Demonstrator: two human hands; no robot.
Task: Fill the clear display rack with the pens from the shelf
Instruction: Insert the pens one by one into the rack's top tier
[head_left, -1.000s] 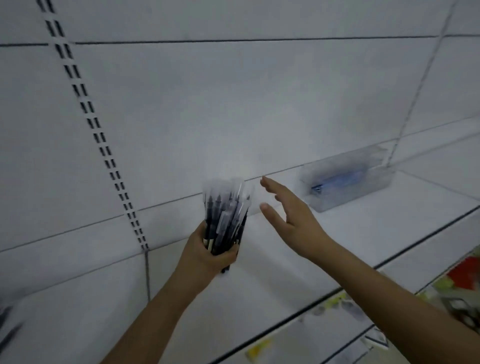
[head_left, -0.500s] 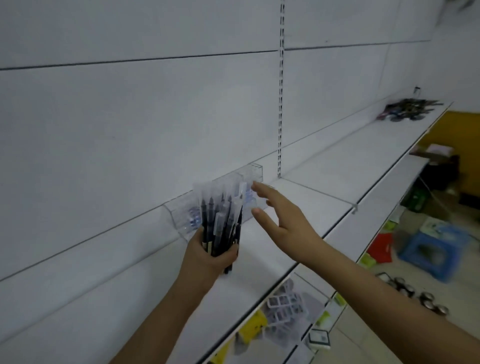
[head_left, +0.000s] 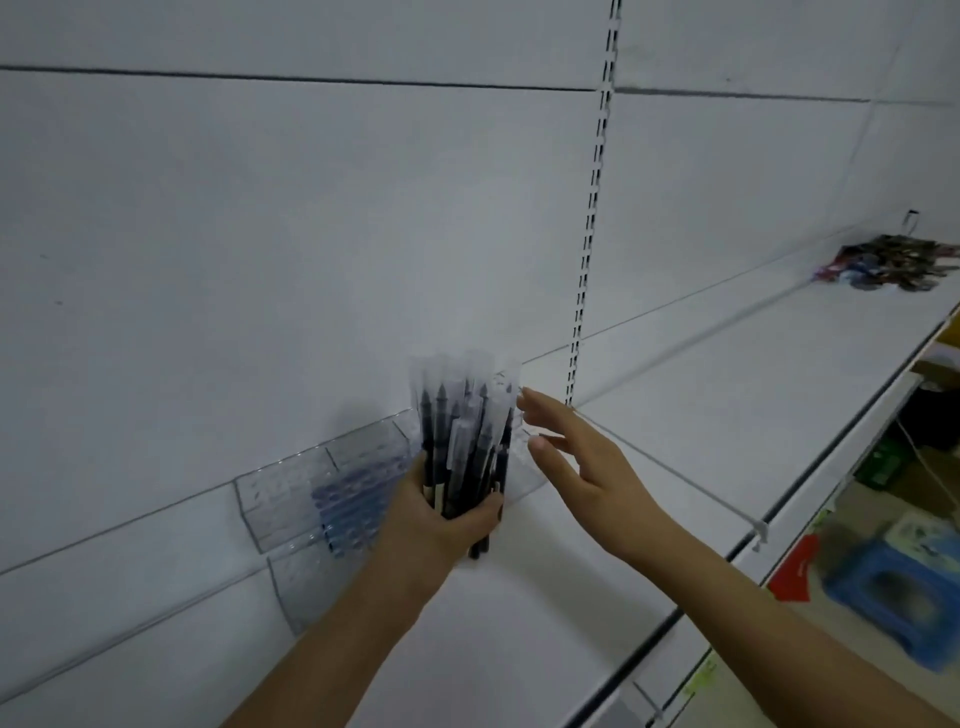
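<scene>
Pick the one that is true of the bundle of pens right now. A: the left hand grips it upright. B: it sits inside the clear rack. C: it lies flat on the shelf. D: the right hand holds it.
A: the left hand grips the bundle of pens upright in front of the clear rack, while the right hand is open beside it.

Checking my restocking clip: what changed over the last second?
The view swung so the clear rack now sits right behind the pen bundle; the right hand moved closer to the pen tips. The left hand still grips the bundle; right hand still open.
</scene>
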